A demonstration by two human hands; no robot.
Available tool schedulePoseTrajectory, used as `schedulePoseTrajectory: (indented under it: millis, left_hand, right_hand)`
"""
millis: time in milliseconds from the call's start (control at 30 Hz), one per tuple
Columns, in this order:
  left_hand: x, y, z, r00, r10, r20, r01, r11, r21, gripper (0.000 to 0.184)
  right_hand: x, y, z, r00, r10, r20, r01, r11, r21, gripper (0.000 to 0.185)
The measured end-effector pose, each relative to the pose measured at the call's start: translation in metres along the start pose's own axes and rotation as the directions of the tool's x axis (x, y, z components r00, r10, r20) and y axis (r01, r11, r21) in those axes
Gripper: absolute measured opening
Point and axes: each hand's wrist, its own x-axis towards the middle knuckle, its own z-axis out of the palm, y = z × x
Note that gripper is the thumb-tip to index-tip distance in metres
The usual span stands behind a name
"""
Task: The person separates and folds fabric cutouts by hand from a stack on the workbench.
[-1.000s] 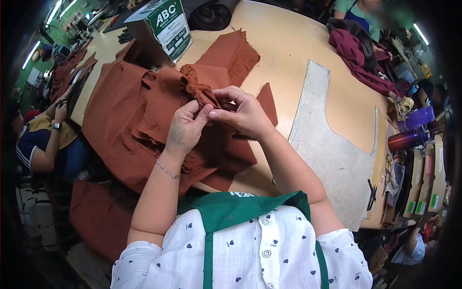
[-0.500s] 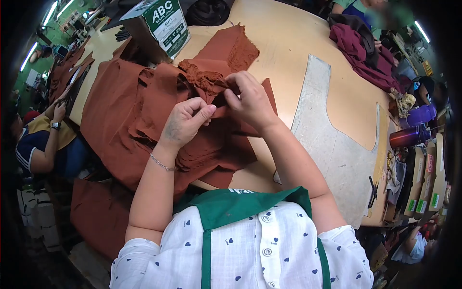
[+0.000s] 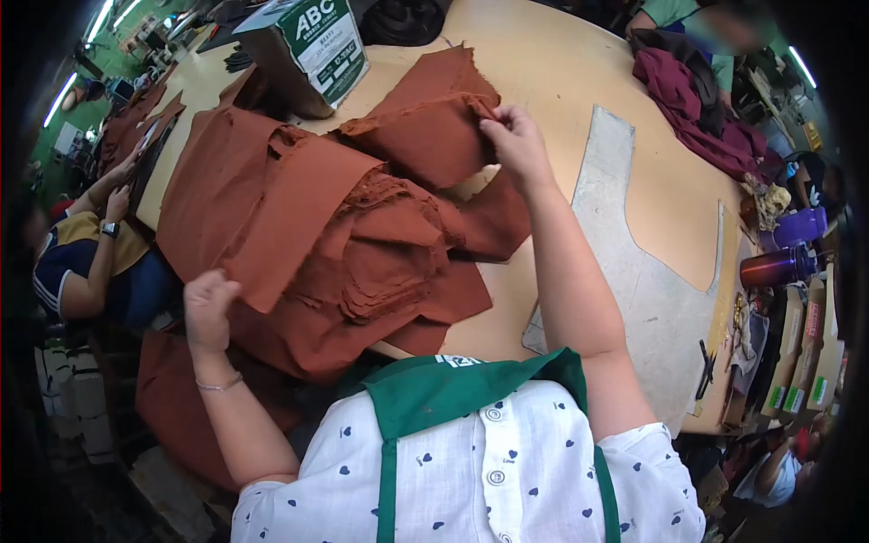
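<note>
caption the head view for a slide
Right hand gripping rust-red cloth, left hand by the pile, ABC tin beyond

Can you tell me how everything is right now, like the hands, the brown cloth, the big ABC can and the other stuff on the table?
Right hand: pinching a cloth edge
Left hand: fingers curled in, grip unclear
Pinched brown cloth: partly raised, edges frayed
Brown cloth pile: layered, rumpled
ABC can: upright
Gray flat shape: lying flat
Maroon cloth: bunched up
</note>
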Motion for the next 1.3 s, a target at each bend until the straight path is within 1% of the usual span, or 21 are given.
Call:
schedulePoseTrajectory:
  millis: [33, 100, 133, 167, 200, 233, 300, 367, 400, 433, 500, 533, 633, 667, 767, 867, 967, 1067, 1167, 1200, 1300]
  left_hand:
    - [-0.006, -0.004, -0.006, 0.976, -0.204, 0.071, 0.146, 0.865, 0.48, 0.023]
    - [-0.013, -0.016, 0.007, 0.983, -0.182, 0.003, 0.119, 0.658, 0.744, 0.019]
    - [-0.014, -0.015, 0.018, 0.997, 0.017, -0.072, 0.042, 0.673, 0.738, 0.008]
    - [-0.011, -0.008, 0.027, 0.965, 0.212, -0.155, -0.033, 0.681, 0.731, 0.005]
    - [-0.001, 0.02, 0.045, 0.888, 0.395, -0.237, -0.106, 0.676, 0.73, 0.002]
    - [0.008, 0.045, 0.063, 0.768, 0.557, -0.315, -0.174, 0.655, 0.735, 0.002]
    - [0.015, 0.073, 0.094, 0.782, 0.593, -0.191, -0.45, 0.75, 0.486, 0.008]
    - [0.024, 0.089, 0.136, 0.848, 0.528, -0.032, -0.525, 0.848, 0.075, 0.015]
    - [0.033, 0.091, 0.155, 0.934, 0.351, 0.069, -0.35, 0.936, -0.038, 0.018]
    - [0.04, 0.089, 0.168, 0.966, 0.173, 0.19, -0.15, 0.98, -0.13, 0.021]
    - [0.05, 0.078, 0.185, 0.97, 0.22, 0.1, -0.226, 0.973, 0.044, 0.026]
    - [0.052, 0.076, 0.193, 0.966, 0.249, 0.071, -0.257, 0.958, 0.129, 0.028]
    - [0.054, 0.072, 0.202, 0.978, 0.204, 0.035, -0.205, 0.978, 0.045, 0.031]
    - [0.054, 0.073, 0.2, 0.98, 0.195, 0.039, -0.197, 0.978, 0.07, 0.03]
    - [0.057, 0.069, 0.196, 0.975, 0.206, 0.084, -0.216, 0.968, 0.13, 0.026]
    - [0.055, 0.065, 0.199, 0.962, 0.26, 0.083, -0.271, 0.944, 0.187, 0.021]
    - [0.054, 0.065, 0.198, 0.927, 0.363, 0.094, -0.374, 0.913, 0.162, 0.019]
    - [0.056, 0.055, 0.196, 0.946, 0.265, 0.187, -0.251, 0.963, -0.094, 0.018]
    - [0.053, 0.05, 0.19, 0.93, 0.228, 0.289, -0.117, 0.928, -0.354, 0.017]
    - [0.052, 0.049, 0.19, 0.934, 0.211, 0.287, -0.08, 0.909, -0.408, 0.019]
    - [0.055, 0.036, 0.194, 0.959, 0.102, 0.263, 0.007, 0.924, -0.383, 0.019]
  right_hand:
    - [-0.001, 0.0, -0.002, 0.996, 0.087, 0.03, -0.091, 0.98, 0.177, 0.014]
    - [-0.008, -0.009, -0.004, 0.98, 0.143, 0.142, -0.188, 0.897, 0.399, 0.014]
    - [-0.018, -0.021, -0.002, 0.972, 0.159, 0.173, -0.223, 0.855, 0.468, 0.014]
    - [-0.026, -0.028, 0.0, 0.964, 0.172, 0.202, -0.255, 0.808, 0.531, 0.013]
    - [-0.032, -0.03, 0.003, 0.958, 0.174, 0.229, -0.274, 0.792, 0.546, 0.013]
    - [-0.039, -0.034, 0.007, 0.95, 0.175, 0.259, -0.293, 0.786, 0.544, 0.014]
    - [-0.053, -0.043, 0.015, 0.93, 0.173, 0.324, -0.332, 0.773, 0.541, 0.015]
    - [-0.06, -0.039, 0.024, 0.92, 0.135, 0.368, -0.326, 0.786, 0.526, 0.016]
    - [-0.066, -0.039, 0.028, 0.921, 0.113, 0.374, -0.312, 0.789, 0.529, 0.016]
    - [-0.072, -0.04, 0.032, 0.922, 0.089, 0.377, -0.295, 0.792, 0.534, 0.016]
    - [-0.082, -0.042, 0.037, 0.932, 0.093, 0.349, -0.282, 0.793, 0.541, 0.014]
    - [-0.086, -0.046, 0.035, 0.928, 0.126, 0.35, -0.32, 0.751, 0.578, 0.014]
    - [-0.09, -0.046, 0.031, 0.917, 0.204, 0.344, -0.389, 0.654, 0.649, 0.014]
    - [-0.091, -0.045, 0.033, 0.923, 0.205, 0.325, -0.376, 0.661, 0.65, 0.015]
    - [-0.091, -0.04, 0.039, 0.944, 0.15, 0.293, -0.307, 0.717, 0.626, 0.016]
    - [-0.09, -0.041, 0.039, 0.937, 0.164, 0.309, -0.325, 0.734, 0.596, 0.016]
    - [-0.086, -0.037, 0.035, 0.981, 0.028, 0.191, -0.104, 0.909, 0.403, 0.017]
    - [-0.081, -0.032, 0.038, 0.983, -0.156, 0.1, 0.154, 0.988, 0.035, 0.019]
    - [-0.075, -0.031, 0.032, 0.993, -0.118, 0.025, 0.119, 0.992, -0.051, 0.018]
    - [-0.07, -0.027, 0.028, 0.996, -0.065, 0.058, 0.063, 0.997, 0.041, 0.018]
    - [-0.071, -0.026, 0.03, 0.992, -0.054, 0.112, 0.014, 0.943, 0.333, 0.019]
